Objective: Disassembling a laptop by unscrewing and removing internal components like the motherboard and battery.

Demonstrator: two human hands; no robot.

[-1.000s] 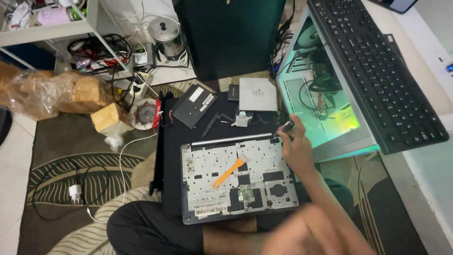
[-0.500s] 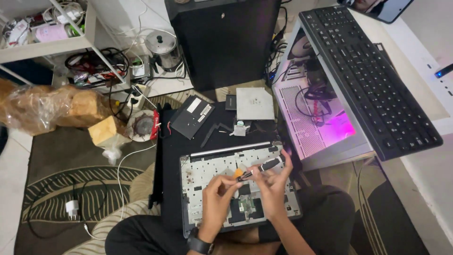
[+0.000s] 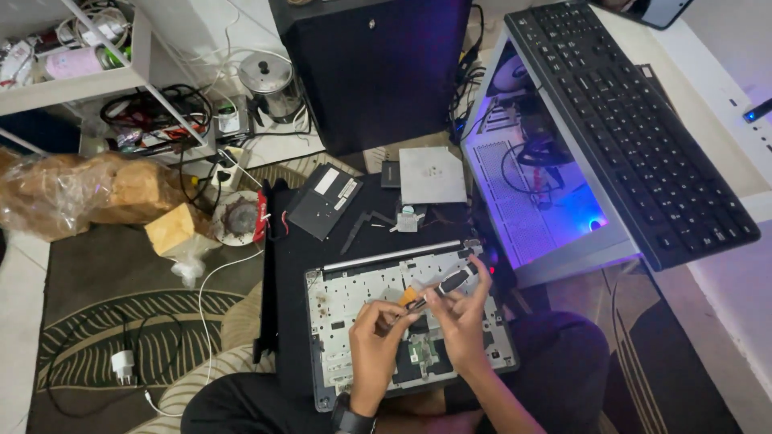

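Observation:
An opened laptop shell [image 3: 346, 297], grey with its inner frame bare, rests on my lap and a black panel. Both hands hover over its middle. My right hand [image 3: 462, 325] pinches a small dark elongated part [image 3: 452, 281] and lifts it a little above the shell. My left hand [image 3: 376, 341] holds a thin tool with an orange handle [image 3: 412, 297], its tip close to that part. A small green circuit board [image 3: 421, 352] sits in the shell below my fingers.
A black battery pack [image 3: 326, 201] and a flat silver drive [image 3: 432, 174] lie beyond the shell. On the right stands a lit computer case [image 3: 535, 201] with a black keyboard [image 3: 635, 128] on top. A dark tower [image 3: 374, 64], cables, a metal pot [image 3: 269, 80] and plastic-wrapped boxes [image 3: 72, 193] crowd the back left.
One second ago my right hand was reaching to the shell's far right corner. Both hands have since come together over the shell's middle, with the dark part and the orange-handled tool in them.

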